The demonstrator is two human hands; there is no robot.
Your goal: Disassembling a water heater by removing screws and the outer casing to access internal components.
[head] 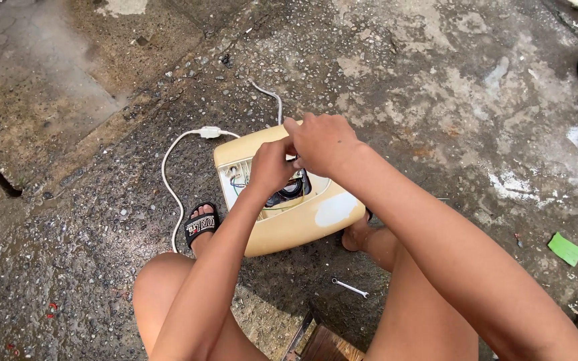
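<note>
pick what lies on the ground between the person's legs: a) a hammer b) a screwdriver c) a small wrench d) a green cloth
c, a small silver wrench lies on the concrete between the legs, just below the cream appliance that both hands, left hand and right hand, are working in.

Both hands crowd the cream appliance housing point(289, 214) opening. White power cord point(172, 167) blocks the left; small wrench point(350, 287) lies near; far concrete ground point(436, 80) is open.
</note>
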